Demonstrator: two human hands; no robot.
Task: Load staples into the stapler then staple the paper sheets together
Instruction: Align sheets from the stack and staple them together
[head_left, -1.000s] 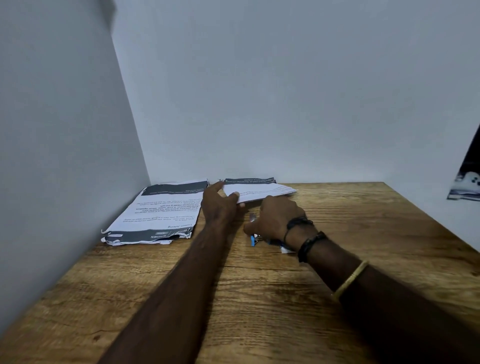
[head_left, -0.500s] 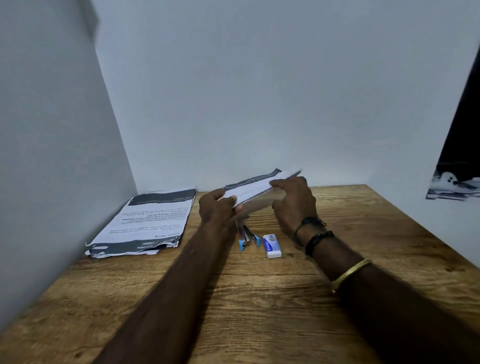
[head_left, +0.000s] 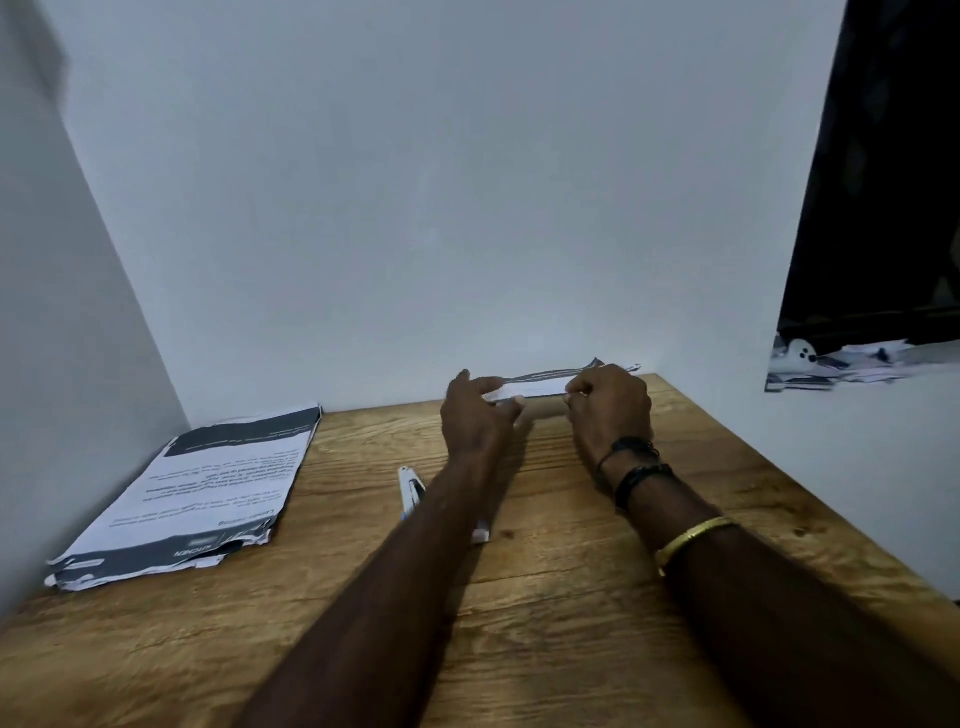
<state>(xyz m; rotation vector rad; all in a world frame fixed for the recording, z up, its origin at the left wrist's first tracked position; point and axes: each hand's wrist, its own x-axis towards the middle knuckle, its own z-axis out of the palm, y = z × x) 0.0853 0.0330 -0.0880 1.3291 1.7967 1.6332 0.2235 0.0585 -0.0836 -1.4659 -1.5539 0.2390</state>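
While both grips pinch the near edge of the paper sheets (head_left: 535, 387), the left grip (head_left: 478, 418) at one end and the right grip (head_left: 613, 410) at the other, the bundle seems lifted a little above the table (head_left: 571, 649), close to the back wall (head_left: 467, 234). I judge the step is to square the sheets for stapling. To do it well, I would tap the edges on the wood until they are flush, then hold one corner firm.

The stapler (head_left: 412, 491) lies nearer to me, partly hidden behind the left forearm. A small white box (head_left: 480, 535) near it is mostly hidden too. I cannot tell if staples are loaded.

The wall stops any move forward, and a stack of printed papers (head_left: 208, 488) occupies the left corner. Bare wood toward me and on the right gives room.
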